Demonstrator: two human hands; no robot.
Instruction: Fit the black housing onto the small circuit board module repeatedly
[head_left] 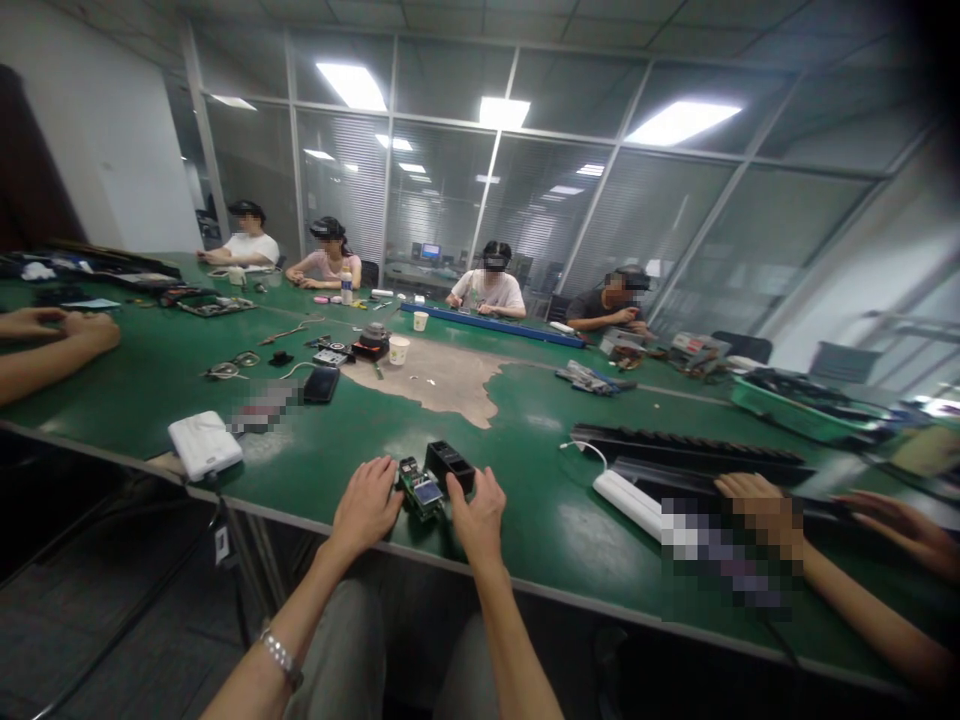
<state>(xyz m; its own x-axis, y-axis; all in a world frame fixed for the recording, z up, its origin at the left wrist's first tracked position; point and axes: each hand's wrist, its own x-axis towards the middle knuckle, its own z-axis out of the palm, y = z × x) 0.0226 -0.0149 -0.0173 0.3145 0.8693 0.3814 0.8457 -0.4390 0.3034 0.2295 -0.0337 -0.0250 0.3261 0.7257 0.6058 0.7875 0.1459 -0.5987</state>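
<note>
A small green circuit board with a little screen lies on the table near its front edge, between my two hands. Just behind and right of it stands a black rectangular housing. My left hand rests at the board's left side, fingers stretched out and thumb close to its edge; whether it touches the board is hard to see. My right hand has its thumb at the front of the housing and its fingers around the right end, closed on it.
On the green table a white power adapter lies left, near a black phone. A white power strip and a co-worker's hands are at right. Paper cups and loose parts stand farther back. Several people sit around.
</note>
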